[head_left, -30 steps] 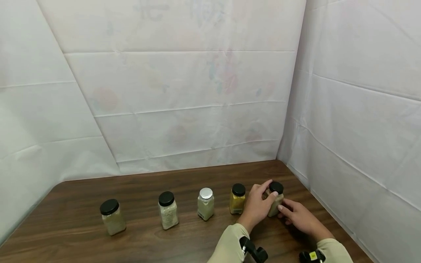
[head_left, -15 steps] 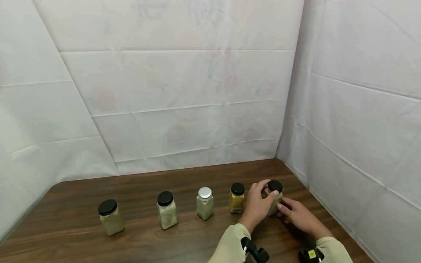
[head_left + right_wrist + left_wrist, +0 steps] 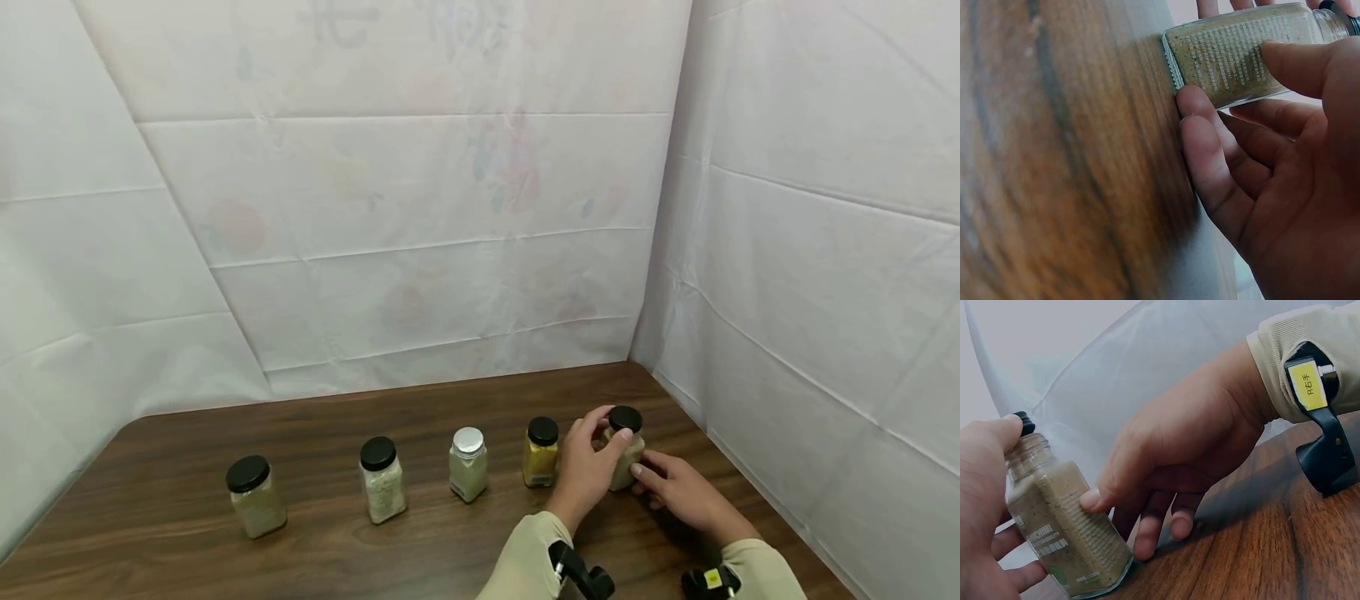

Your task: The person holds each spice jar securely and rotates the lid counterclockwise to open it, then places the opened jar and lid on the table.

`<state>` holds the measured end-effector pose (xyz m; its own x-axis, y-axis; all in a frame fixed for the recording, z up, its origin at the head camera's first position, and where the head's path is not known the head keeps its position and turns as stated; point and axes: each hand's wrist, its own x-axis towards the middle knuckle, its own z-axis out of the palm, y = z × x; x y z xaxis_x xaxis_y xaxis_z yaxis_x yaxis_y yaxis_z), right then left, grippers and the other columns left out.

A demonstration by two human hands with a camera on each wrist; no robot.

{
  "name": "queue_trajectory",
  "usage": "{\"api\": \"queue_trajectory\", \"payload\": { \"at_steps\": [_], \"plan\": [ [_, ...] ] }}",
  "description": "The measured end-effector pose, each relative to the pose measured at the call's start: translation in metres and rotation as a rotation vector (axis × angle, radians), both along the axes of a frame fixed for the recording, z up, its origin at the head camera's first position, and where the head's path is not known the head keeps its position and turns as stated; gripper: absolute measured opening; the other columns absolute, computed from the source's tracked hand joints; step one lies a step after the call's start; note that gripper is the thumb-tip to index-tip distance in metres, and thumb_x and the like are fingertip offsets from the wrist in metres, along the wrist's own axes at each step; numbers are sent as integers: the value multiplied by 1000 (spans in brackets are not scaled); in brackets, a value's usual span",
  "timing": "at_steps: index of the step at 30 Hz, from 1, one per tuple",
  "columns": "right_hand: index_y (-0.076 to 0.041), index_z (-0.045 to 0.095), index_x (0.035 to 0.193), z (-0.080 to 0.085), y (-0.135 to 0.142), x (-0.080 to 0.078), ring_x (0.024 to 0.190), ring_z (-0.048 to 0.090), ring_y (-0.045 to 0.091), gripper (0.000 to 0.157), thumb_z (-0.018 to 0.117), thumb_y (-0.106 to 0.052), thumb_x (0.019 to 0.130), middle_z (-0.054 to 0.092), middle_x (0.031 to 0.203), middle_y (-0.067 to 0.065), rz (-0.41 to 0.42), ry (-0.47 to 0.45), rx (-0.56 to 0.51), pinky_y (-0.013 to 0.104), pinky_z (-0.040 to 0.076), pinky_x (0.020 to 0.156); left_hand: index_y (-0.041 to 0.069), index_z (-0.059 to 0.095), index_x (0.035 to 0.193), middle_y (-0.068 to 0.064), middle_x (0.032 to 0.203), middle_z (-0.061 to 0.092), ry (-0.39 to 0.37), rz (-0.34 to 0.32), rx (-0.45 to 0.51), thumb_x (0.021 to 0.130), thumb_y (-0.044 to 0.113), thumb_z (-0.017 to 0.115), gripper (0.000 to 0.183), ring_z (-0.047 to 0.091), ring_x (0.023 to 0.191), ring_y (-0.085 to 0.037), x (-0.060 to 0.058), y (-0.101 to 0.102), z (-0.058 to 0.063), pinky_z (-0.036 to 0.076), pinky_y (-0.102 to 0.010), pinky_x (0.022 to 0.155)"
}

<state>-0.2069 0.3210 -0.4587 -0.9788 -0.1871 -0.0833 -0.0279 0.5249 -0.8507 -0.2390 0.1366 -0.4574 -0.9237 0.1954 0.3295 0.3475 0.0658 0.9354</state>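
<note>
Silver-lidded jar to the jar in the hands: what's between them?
Head view: the yellow jar with a black lid stands between them, then the left hand, which grips the held jar.

Brown wood-grain table (image 3: pixel 165 542), creased white back sheet (image 3: pixel 375 200) along its far edge, pale left sheet (image 3: pixel 90 250) and right sheet (image 3: pixel 810 275) along its sides, faint coloured marks (image 3: pixel 521 187) on the back sheet

Our left sleeve (image 3: pixel 525 560) and right sleeve (image 3: pixel 767 573) are pale cream, with a finely ribbed cuff (image 3: pixel 1270 369) on the right. Over them we wear a black left wrist camera (image 3: pixel 580 572) and a black right wrist camera (image 3: pixel 1329 470) — the right one curved, round-ended, with a small silvery fitting (image 3: pixel 1327 370) and a yellow label (image 3: pixel 1310 385) printed "R右手".
</note>
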Motion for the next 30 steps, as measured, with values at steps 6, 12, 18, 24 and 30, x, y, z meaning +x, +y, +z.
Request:
{"api": "queue_trajectory", "payload": {
  "at_steps": [6,12,18,24,30],
  "plan": [
    [6,49,139,1,4,-2,100,65,29,54,53,-35,105,62,123,19,9,0,-6,42,56,72,35,62,133,15,117,56,25,46,38,97,49,62,39,56,112,-9,3,4,2,46,-37,97],
    [6,51,136,4,3,-1,101,64,30,50,53,-33,105,62,122,19,22,7,4,42,56,73,31,63,131,14,117,55,80,97,123,98,43,63,36,57,111,-17,8,5,4,47,-43,96],
    [7,48,141,5,1,-1,101,64,30,54,53,-33,105,61,125,21,15,4,10,42,56,73,30,62,129,13,118,54,91,127,175,99,40,62,32,56,111,-15,9,4,3,47,-43,97],
    [7,48,141,5,1,-3,101,65,29,55,53,-34,105,61,125,20,11,4,10,42,56,72,27,61,127,13,118,56,122,141,193,100,41,59,30,56,112,-10,9,5,2,47,-39,98],
    [5,51,138,3,-1,-1,99,65,27,51,52,-35,105,63,122,17,6,4,23,40,55,72,27,61,122,12,115,56,169,165,197,100,37,61,24,57,106,-9,13,4,2,48,-37,95]
  ]
}}
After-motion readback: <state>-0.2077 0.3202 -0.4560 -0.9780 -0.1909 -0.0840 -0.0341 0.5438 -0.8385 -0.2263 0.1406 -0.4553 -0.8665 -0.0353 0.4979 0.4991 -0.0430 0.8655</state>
